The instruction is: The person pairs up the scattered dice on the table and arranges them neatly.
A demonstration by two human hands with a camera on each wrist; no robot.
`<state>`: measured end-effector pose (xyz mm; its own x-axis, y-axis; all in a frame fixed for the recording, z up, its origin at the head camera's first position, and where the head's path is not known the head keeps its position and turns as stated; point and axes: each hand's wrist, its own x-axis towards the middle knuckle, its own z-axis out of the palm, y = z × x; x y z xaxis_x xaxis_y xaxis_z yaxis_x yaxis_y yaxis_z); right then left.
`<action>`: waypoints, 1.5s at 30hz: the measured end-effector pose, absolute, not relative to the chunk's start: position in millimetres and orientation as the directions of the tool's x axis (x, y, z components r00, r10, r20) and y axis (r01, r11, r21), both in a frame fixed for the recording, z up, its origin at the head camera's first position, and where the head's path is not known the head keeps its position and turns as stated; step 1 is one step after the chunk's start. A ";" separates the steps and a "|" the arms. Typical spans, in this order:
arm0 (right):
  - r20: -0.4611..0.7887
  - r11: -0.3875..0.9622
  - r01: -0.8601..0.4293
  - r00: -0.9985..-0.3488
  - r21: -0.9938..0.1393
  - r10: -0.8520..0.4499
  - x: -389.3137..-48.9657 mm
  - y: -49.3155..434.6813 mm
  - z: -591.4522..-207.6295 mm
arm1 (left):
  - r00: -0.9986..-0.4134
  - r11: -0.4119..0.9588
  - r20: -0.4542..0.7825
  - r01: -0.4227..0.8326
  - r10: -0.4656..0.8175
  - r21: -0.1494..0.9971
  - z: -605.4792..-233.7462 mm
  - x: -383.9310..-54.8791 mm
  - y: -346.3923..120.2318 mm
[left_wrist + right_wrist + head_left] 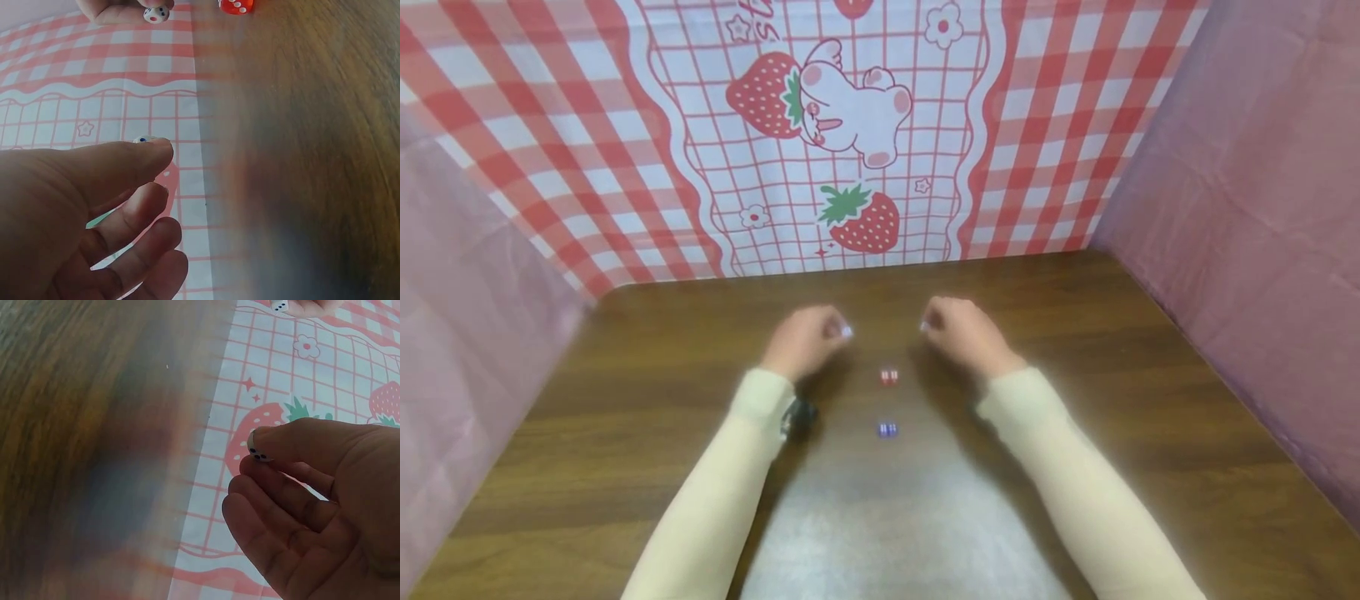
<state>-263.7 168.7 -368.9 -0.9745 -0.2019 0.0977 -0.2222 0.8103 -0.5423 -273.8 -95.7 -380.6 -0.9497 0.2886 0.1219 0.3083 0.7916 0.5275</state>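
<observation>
My left hand pinches a white die between thumb and fingertips, above the far half of the table. Its thumb hides most of that die in the left wrist view. Across a gap, my right hand pinches another white die; dark pips show on this die in the right wrist view. Between the forearms, two red dice sit side by side on the wood. Closer to me lie two blue dice, also side by side. Neither hand touches the coloured dice.
The brown wooden table reaches back to a red-and-white checked cloth printed with strawberries. Pink curtains hang at both sides. A dark object sits at the left wrist, by the cream sleeve.
</observation>
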 end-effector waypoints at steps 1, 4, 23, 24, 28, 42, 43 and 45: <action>0.101 0.810 -0.227 -0.973 -0.541 -0.206 -264.0 168.6 -369.4 | -0.951 0.793 0.122 0.305 0.285 0.527 -380.7 -273.7 -96.0; 0.121 0.807 -0.248 -0.969 -0.536 -0.217 -265.6 169.5 -372.2 | -0.953 0.796 0.121 0.298 0.277 0.526 -381.4 -273.7 -96.3; 0.105 0.816 -0.242 -0.970 -0.525 -0.220 -267.2 174.2 -379.7 | -0.954 0.800 0.084 0.289 0.289 0.526 -385.1 -274.0 -91.5; 0.107 0.814 -0.241 -0.970 -0.528 -0.218 -267.7 174.6 -380.0 | -0.953 0.797 0.082 0.289 0.291 0.530 -385.2 -274.0 -91.2; 0.117 0.809 -0.247 -0.969 -0.533 -0.219 -271.4 173.8 -381.7 | -0.955 0.797 0.077 0.282 0.287 0.534 -385.4 -273.5 -90.2; 0.021 0.853 -0.238 -0.966 -0.465 -0.258 -281.3 166.0 -391.6 | -0.955 0.852 0.008 0.267 0.295 0.451 -392.9 -269.5 -80.6; 0.015 0.856 -0.242 -0.964 -0.456 -0.265 -282.1 165.9 -391.3 | -0.954 0.855 0.008 0.271 0.299 0.443 -392.9 -270.6 -79.4; 0.004 0.863 -0.247 -0.962 -0.440 -0.274 -283.7 165.1 -391.0 | -0.951 0.858 0.007 0.282 0.309 0.428 -392.7 -273.2 -76.3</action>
<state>-283.7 165.1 -391.0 -0.9618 -0.2736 0.0040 -0.2474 0.8635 -0.4395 -273.2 -76.3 -392.7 -0.9510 0.3092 0.0070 0.2822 0.8584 0.4285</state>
